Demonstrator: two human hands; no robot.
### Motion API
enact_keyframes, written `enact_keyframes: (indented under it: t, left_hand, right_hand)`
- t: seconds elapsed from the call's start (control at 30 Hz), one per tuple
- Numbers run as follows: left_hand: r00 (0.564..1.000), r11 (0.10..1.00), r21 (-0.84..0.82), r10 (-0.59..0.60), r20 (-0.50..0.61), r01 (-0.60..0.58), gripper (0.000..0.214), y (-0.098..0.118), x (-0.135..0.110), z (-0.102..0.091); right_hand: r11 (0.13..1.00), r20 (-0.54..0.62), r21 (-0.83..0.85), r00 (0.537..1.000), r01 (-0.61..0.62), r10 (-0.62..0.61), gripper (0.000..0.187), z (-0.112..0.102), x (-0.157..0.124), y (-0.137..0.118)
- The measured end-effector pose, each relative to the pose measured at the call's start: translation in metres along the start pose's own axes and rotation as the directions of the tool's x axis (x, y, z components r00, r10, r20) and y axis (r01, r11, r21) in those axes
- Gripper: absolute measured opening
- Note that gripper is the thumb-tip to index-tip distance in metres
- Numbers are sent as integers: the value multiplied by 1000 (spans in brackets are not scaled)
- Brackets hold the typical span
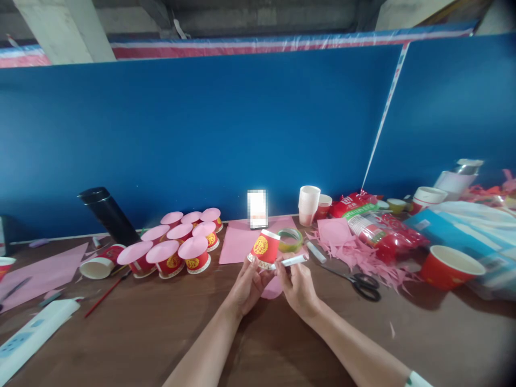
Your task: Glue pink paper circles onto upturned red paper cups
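My left hand [248, 285] is closed on a small red paper cup [264, 248] with a gold emblem, held upside down above the brown table [161, 333]. My right hand [299, 286] grips a white glue stick [291, 261], its tip against the cup's rim. A pink paper disc [272, 288] shows below, between my two hands. A roll of tape [290, 239] lies just behind the cup on a pink paper sheet [237, 239].
Several upturned red cups capped with pink discs [179, 248] stand at left, beside a black flask [108, 215]. Scissors [363, 284] and pink paper scraps [363, 258] lie at right, with a red bowl [449, 266], stacked white cups [309, 204] and a power strip [32, 336].
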State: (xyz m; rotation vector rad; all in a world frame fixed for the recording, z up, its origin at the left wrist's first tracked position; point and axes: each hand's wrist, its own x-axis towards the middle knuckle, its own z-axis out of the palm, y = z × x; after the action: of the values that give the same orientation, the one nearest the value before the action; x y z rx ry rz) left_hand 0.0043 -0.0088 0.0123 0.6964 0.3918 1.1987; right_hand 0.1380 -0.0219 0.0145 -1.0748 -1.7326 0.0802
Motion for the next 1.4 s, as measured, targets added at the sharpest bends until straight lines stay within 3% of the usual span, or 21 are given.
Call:
enact_keyframes:
  t: [0.77,1.4]
  left_hand:
    - [998,998,5,-60,1,60,38,-1,1,-5]
    - [999,999,-11,-31,16,32,40,0,2,-2]
  right_hand:
    - [999,-54,10,998,-37,37,12,-5,3,0]
    - [999,-4,0,999,-53,53,13,-1,2,3]
